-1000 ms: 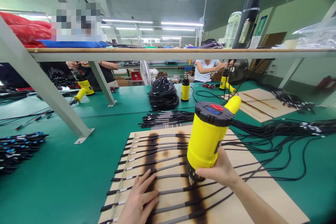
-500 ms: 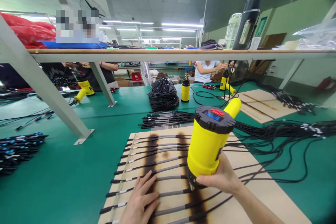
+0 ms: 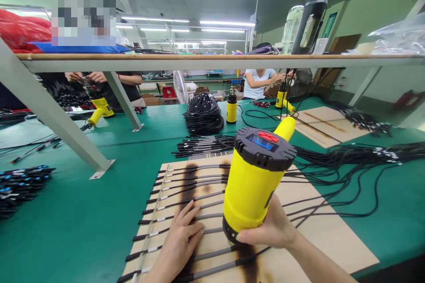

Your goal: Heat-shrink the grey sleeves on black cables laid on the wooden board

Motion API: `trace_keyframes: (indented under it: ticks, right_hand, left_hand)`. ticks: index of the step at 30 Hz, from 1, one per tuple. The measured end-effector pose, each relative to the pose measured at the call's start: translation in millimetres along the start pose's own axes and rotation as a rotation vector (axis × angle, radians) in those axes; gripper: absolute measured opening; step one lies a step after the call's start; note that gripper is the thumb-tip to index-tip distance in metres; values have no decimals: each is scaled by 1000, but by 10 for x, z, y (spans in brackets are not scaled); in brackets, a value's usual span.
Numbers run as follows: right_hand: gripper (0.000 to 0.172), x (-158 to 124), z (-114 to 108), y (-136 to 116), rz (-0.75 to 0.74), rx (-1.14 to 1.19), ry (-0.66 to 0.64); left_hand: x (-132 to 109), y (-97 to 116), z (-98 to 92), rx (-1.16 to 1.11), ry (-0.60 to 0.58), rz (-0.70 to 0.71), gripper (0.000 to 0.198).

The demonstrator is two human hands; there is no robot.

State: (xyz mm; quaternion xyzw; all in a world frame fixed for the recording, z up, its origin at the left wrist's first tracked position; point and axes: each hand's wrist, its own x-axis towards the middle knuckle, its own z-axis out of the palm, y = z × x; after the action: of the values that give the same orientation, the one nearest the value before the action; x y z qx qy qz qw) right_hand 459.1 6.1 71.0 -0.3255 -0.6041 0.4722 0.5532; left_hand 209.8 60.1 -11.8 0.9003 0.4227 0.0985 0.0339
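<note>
In my right hand (image 3: 277,227) I grip a yellow heat gun (image 3: 254,190) upright. Its black end cap with red buttons and a small blue display faces up, and its nozzle is hidden underneath. Below it, a row of black cables with grey sleeves (image 3: 212,254) lies side by side across a pale wooden board (image 3: 338,247). My left hand (image 3: 182,239) rests on these cables, left of the heat gun, fingers stretched out and slightly apart. Two dark scorched bands (image 3: 189,185) run across the board beneath the cables.
Behind the board lie a bundle of sleeved cables (image 3: 206,146) and a coiled black cable heap (image 3: 203,115), beside another heat gun (image 3: 231,108). A shelf (image 3: 186,63) spans above, its leg (image 3: 83,141) standing at left. Two people work across the table. Loose cables (image 3: 348,185) trail rightward.
The heat gun has shifted left over the cables, and its nozzle tip has gone out of sight. My left hand has slid slightly farther up the row. The camera view has shifted a little.
</note>
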Motion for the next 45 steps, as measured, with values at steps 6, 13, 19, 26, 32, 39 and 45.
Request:
trace_keyframes:
  ticks: [6,13,19,26,32,39,45]
  right_hand:
    - [42,-143,-22,-40,51,4,-2]
    - [49,-92,-13,-33,42,-12,27]
    - [48,-45,-21,-74,53,22,41]
    - [46,-178,-97,-32,65,-36,63]
    - [44,-172,-130,-16,59,-34,58]
    - [37,-159,-156,-5,32,-43,53]
    - [44,-143,-146,-15,30,-70,86]
  left_hand:
    - [-210,55,-104,-59,7,54,23]
    - [-177,103,-116,-72,-43,9,25]
    - [-183,92,-146,-85,-53,11,26]
    - [-343,58,-163,-112,-26,-6,24]
    - [-355,95,-187,-93,-2,25,22]
    - [-368,111,-158,-99,42,44,18]
    - [-392,132,-163,-46,-47,40,22]
